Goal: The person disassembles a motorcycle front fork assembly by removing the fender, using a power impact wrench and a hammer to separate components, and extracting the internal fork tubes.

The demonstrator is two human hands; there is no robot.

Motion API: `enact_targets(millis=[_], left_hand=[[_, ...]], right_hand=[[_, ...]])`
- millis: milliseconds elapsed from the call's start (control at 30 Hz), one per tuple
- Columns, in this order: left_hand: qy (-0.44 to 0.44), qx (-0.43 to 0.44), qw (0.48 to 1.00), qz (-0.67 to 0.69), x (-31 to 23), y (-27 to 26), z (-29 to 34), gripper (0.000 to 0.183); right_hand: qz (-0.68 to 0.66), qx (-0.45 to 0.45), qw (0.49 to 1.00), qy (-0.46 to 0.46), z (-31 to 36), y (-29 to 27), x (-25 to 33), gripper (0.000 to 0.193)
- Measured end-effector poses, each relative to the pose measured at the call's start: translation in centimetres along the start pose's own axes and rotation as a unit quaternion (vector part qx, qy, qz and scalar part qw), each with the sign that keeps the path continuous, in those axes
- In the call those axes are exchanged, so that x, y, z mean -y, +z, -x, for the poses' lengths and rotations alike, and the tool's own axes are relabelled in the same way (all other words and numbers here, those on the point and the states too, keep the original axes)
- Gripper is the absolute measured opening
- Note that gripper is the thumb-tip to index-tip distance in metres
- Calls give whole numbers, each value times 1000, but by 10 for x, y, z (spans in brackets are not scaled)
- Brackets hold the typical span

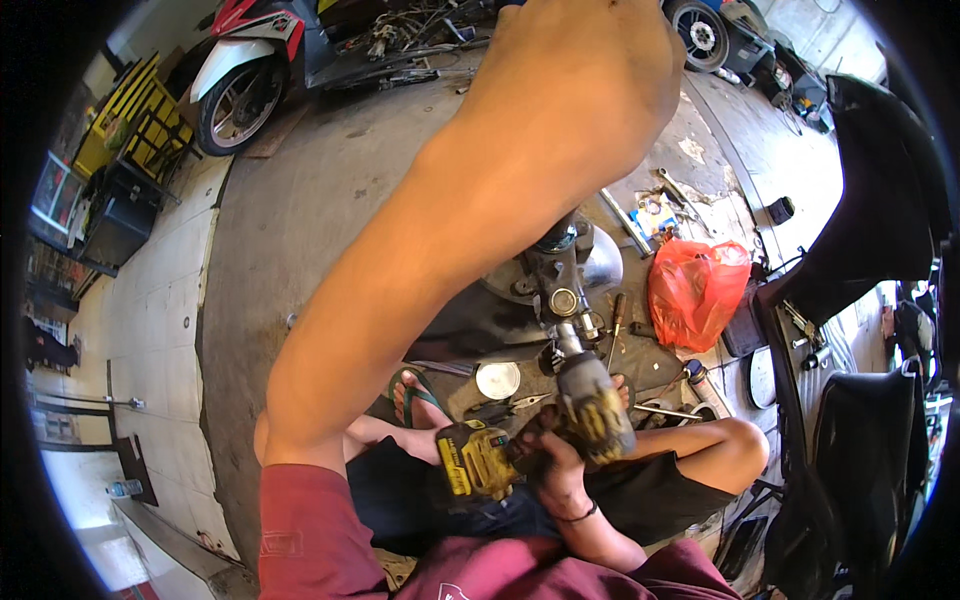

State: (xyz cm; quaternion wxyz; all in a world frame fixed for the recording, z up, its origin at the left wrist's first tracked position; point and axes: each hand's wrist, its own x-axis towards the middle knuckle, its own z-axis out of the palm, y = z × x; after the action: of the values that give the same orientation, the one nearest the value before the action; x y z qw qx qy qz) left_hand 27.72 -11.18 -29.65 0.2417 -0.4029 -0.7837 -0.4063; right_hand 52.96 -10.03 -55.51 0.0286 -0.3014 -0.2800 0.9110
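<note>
My right hand point(555, 475) grips the handle of a yellow-and-black cordless impact wrench point(597, 412). The wrench's battery points left, and its socket point(569, 340) meets a dark metal vehicle part point(562, 270) with a round fitting on it. Whether the socket sits on a bolt is not clear. Across the middle of the view stretches my left arm, and my left hand point(595, 75) is raised close at the top edge. Its fingers are cut off or turned away, so what it holds, if anything, is hidden. The arm also covers part of the metal part.
A red plastic bag point(698, 295), a screwdriver point(617, 318), a white round lid point(498, 380) and metal bars point(625, 222) lie on the floor mat. Black vehicle panels point(870, 200) stand at right. A red-and-white scooter point(250, 60) is at far left.
</note>
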Motion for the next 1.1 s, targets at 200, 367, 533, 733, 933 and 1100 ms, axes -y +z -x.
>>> enact_targets(millis=[200, 367, 533, 733, 933, 1100], left_hand=[[-27, -13, 1000, -10, -23, -14, 0, 40], [-171, 70, 978, 101, -32, -28, -14, 43], [-164, 68, 973, 150, -30, -29, -3, 63], [-262, 73, 956, 110, -34, -25, -27, 62], [-206, 58, 973, 82, -36, -46, -11, 63], [-150, 68, 980, 108, -26, -25, -8, 66]], right_hand=[[167, -56, 980, -97, -29, -45, -23, 21], [158, 7, 984, -83, -11, -59, -8, 24], [292, -9, 946, -141, -2, -22, 6, 34], [316, -43, 918, -236, -14, -28, 0, 36], [365, 4, 909, -201, -23, -77, -28, 40], [356, -39, 909, -215, -25, -107, -33, 43]])
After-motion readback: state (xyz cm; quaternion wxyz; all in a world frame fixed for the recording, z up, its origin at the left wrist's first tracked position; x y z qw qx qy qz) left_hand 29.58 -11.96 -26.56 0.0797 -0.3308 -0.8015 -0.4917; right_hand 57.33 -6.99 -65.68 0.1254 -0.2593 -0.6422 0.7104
